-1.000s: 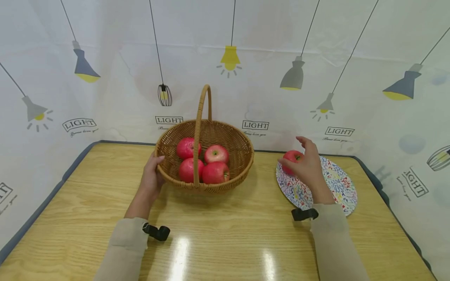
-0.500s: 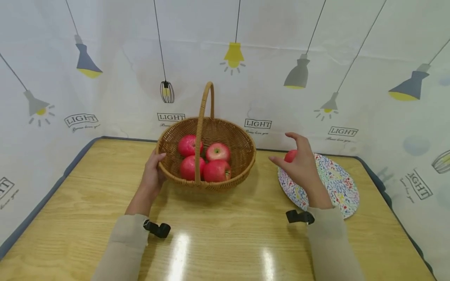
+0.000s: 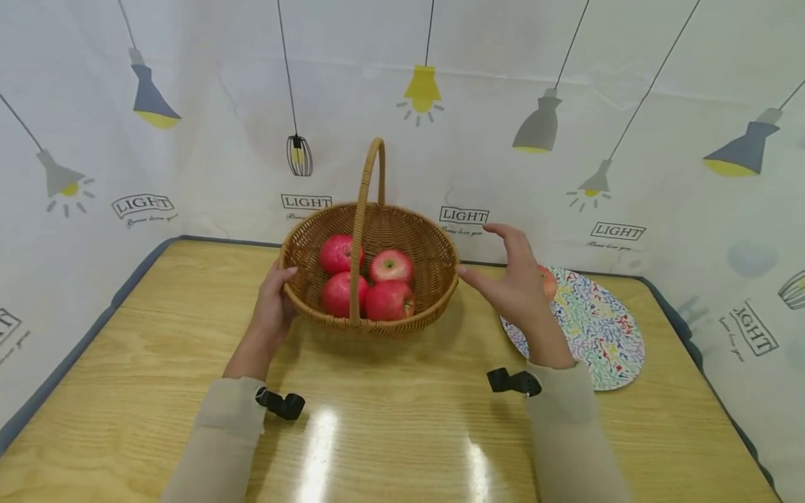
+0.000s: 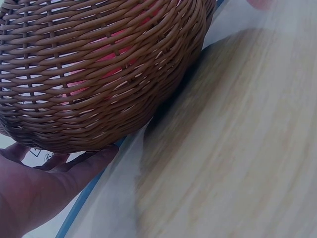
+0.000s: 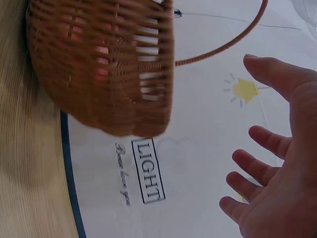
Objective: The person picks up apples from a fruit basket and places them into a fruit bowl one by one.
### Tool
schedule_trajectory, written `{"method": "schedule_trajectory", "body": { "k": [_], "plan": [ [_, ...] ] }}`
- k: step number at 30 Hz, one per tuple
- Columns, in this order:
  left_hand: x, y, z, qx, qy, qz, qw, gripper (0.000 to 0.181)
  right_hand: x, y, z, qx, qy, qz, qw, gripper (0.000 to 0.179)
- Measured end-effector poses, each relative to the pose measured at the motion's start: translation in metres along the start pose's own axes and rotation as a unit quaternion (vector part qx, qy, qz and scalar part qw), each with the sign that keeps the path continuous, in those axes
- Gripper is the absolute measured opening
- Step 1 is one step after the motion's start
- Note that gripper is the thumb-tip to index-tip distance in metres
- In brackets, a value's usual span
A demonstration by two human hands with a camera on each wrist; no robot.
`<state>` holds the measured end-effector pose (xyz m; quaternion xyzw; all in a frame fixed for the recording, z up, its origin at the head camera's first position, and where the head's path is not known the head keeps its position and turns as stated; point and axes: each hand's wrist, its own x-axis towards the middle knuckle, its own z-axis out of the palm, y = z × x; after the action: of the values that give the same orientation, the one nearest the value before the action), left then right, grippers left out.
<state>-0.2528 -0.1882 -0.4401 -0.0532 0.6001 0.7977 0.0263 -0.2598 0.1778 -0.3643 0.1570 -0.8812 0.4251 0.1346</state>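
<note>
A brown wicker basket (image 3: 420, 234) with a tall hoop handle stands at the middle back, several red apples (image 3: 390, 300) lying inside. My left hand (image 3: 272, 307) holds its left side, thumb over the rim and fingers against the outer wall, as the left wrist view shows from below. Just off the right rim is my right hand (image 3: 518, 286), fingers spread and nothing in them. In the right wrist view a gap shows between that hand (image 5: 277, 163) and the basket (image 5: 99, 64). Partly hidden behind the right hand, another apple (image 3: 549, 282) rests on a speckled round plate (image 3: 606, 342).
The light wood table (image 3: 390, 398) ends at a dark edging along the back and sides. A white backdrop (image 3: 352, 84) printed with lamps rises close behind the basket. Black camera straps (image 3: 281, 404) sit on both wrists.
My right hand has moved left, away from the apple on the plate and over to the basket's right rim. The left hand keeps its hold on the basket.
</note>
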Motion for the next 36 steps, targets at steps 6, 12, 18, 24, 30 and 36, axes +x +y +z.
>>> {"method": "schedule_trajectory", "body": {
  "k": [6,12,18,24,30,36],
  "plan": [
    [0.001,0.0,-0.002,0.002,0.002,-0.003,1.0,0.069,0.005,-0.019,0.017,0.0,-0.012,-0.023,0.9997,0.076],
    [0.001,0.0,-0.002,-0.001,0.001,-0.004,1.0,0.069,0.009,-0.032,0.026,0.001,-0.028,-0.042,0.9987,0.077],
    [0.001,0.0,-0.002,-0.003,0.003,-0.002,1.0,0.069,0.013,-0.039,0.04,0.009,-0.037,-0.042,0.9984,0.08],
    [0.002,-0.001,0.001,-0.004,0.0,0.0,1.0,0.068,0.013,-0.039,0.055,0.011,-0.065,-0.036,0.9972,0.083],
    [0.003,-0.001,0.002,-0.002,0.002,-0.002,1.0,0.069,0.017,-0.037,0.065,0.008,-0.106,-0.047,0.9932,0.085],
    [0.001,0.0,0.0,-0.008,0.003,0.004,1.0,0.069,0.026,-0.037,0.069,-0.048,-0.169,-0.07,0.982,0.091]
  ]
}}
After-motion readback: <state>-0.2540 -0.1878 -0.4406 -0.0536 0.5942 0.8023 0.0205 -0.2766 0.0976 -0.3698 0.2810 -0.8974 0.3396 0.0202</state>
